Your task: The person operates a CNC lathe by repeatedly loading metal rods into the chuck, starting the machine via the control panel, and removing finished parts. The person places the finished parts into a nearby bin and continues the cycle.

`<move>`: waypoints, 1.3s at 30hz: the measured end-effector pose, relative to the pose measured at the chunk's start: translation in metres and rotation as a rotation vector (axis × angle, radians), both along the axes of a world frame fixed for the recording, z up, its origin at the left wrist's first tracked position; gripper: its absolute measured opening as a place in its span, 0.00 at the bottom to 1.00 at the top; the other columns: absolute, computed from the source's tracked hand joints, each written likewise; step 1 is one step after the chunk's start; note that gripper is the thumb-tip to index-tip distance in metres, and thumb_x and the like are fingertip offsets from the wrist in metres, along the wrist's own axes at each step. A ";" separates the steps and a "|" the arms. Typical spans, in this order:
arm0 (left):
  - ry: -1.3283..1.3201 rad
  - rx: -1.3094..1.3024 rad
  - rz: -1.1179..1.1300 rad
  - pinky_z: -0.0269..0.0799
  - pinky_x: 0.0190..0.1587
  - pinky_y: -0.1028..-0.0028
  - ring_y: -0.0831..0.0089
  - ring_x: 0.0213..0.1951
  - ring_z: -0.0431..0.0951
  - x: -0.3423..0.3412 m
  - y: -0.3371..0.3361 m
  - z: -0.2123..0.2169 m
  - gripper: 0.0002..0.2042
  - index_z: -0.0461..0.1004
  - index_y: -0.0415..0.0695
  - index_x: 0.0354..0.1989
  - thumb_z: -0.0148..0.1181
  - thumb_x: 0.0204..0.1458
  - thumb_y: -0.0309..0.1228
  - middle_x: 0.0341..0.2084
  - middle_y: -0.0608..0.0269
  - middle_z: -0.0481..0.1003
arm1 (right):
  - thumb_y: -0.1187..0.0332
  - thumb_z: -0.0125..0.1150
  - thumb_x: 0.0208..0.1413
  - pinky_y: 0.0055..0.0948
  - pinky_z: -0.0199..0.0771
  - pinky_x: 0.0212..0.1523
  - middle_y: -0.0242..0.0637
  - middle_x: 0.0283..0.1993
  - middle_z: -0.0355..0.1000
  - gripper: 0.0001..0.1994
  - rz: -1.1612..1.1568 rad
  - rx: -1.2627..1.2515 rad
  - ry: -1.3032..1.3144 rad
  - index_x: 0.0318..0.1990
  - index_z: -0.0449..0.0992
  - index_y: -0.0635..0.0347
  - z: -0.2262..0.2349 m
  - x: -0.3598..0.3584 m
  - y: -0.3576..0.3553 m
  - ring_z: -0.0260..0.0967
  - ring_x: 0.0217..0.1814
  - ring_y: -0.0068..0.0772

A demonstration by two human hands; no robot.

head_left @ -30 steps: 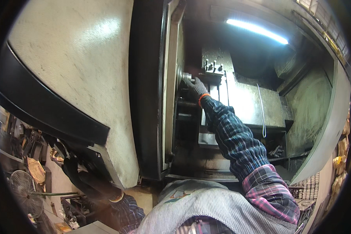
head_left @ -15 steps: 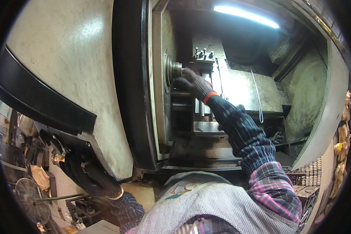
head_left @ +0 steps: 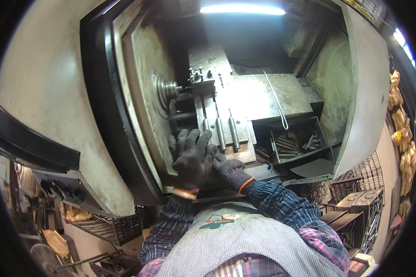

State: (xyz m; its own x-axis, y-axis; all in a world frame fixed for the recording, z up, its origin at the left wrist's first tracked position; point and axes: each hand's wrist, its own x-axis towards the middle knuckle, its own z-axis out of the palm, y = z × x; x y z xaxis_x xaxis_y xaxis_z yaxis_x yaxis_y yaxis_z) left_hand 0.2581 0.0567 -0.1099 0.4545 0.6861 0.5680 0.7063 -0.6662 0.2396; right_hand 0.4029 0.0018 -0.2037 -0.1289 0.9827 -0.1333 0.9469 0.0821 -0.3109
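Note:
Both my hands wear dark knit gloves with orange cuffs and meet at the front sill of an open lathe enclosure. My left hand [head_left: 192,156] lies with fingers spread, partly on top of my right hand [head_left: 230,169]. The right hand's fingers are tucked under the left, so whether it holds anything is hidden. Just beyond the hands sits the grey tool slide [head_left: 222,125]. The round spindle chuck [head_left: 165,91] is farther back on the left wall, apart from both hands.
A dark tray of metal pieces [head_left: 295,141] sits right of the slide, with a bent wire rod [head_left: 275,99] above it. A strip lamp [head_left: 242,9] lights the top. A control panel [head_left: 60,187] and a wire basket [head_left: 111,226] are lower left, with crates of parts [head_left: 356,203] at right.
My right hand has drawn back from the chuck to the front sill. My left hand has come up from the lower left and now rests over it. The view has swung toward the machine's inside.

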 end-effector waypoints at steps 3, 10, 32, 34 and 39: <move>0.169 -0.218 0.039 0.49 0.71 0.48 0.55 0.65 0.66 0.024 0.019 -0.058 0.19 0.80 0.53 0.54 0.61 0.58 0.47 0.56 0.58 0.74 | 0.48 0.49 0.68 0.53 0.78 0.48 0.47 0.54 0.77 0.22 0.087 -0.186 0.197 0.63 0.72 0.45 0.006 0.021 -0.034 0.79 0.48 0.54; 0.176 -0.270 0.078 0.56 0.67 0.53 0.54 0.62 0.66 0.019 0.014 -0.111 0.17 0.81 0.57 0.53 0.62 0.57 0.46 0.58 0.57 0.72 | 0.42 0.55 0.60 0.60 0.76 0.49 0.43 0.46 0.82 0.25 -0.045 -0.772 -0.062 0.47 0.85 0.52 -0.038 0.112 -0.154 0.80 0.48 0.52; 0.018 -0.177 0.096 0.55 0.70 0.51 0.48 0.69 0.59 0.029 -0.019 -0.089 0.23 0.73 0.54 0.63 0.62 0.58 0.37 0.68 0.48 0.63 | 0.42 0.51 0.67 0.50 0.73 0.57 0.43 0.57 0.78 0.26 -0.673 0.018 0.309 0.66 0.71 0.41 0.003 0.137 -0.198 0.77 0.57 0.49; -0.092 -0.127 -0.065 0.59 0.68 0.50 0.46 0.68 0.62 0.033 -0.037 -0.076 0.22 0.75 0.48 0.61 0.64 0.58 0.33 0.66 0.47 0.66 | 0.43 0.53 0.65 0.47 0.75 0.56 0.43 0.54 0.80 0.25 -0.812 -0.042 0.259 0.63 0.74 0.42 -0.008 0.136 -0.229 0.78 0.54 0.49; -0.188 -0.107 -0.436 0.66 0.65 0.51 0.47 0.64 0.69 0.074 -0.073 -0.065 0.19 0.76 0.43 0.59 0.64 0.58 0.30 0.62 0.45 0.70 | 0.46 0.59 0.63 0.47 0.78 0.52 0.45 0.51 0.80 0.23 -1.325 0.190 0.128 0.60 0.76 0.43 -0.006 0.115 -0.345 0.79 0.51 0.51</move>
State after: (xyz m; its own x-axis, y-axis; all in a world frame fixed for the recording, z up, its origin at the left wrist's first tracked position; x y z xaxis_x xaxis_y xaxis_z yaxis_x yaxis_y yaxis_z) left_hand 0.3321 -0.0162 -0.1746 0.6089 0.5135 0.6046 0.3046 -0.8551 0.4195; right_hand 0.5175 -0.3431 -0.2101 0.9251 0.3776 -0.0401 0.3115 -0.8150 -0.4886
